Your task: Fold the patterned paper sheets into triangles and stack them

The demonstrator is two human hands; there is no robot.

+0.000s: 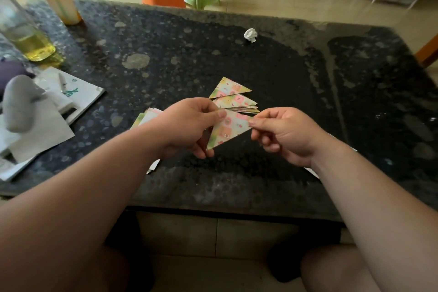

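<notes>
We hold a folded triangle (228, 129) above the surface (296, 73) mid-area: left hand (189, 125) pinches its top corner, right hand (282, 133) its right tip. Fold looks finished; next we lay it squarely on the stack (233, 97) just beyond.

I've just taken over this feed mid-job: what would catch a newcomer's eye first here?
The left hand and right hand hold a folded patterned triangle between them, above the near middle of the dark speckled table. Just behind it lies a fanned pile of finished triangles, and a crumpled white paper ball sits farther back.
</notes>
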